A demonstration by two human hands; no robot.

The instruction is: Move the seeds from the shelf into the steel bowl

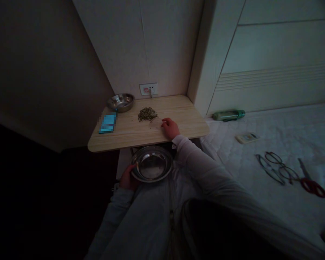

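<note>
One bowl [152, 166] is gripped by the left hand [128, 178]; beside the half-curled right hand [170, 128], its hold unclear, a pile [147, 114] is seen.

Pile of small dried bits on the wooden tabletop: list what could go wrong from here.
The pile of small dried bits lies loose, so the right hand beside it could scatter some across the wooden tabletop.

Bits drawn over the near edge might miss the round steel dish below.

The left hand grips that dish at one side, so it might tip.
</note>
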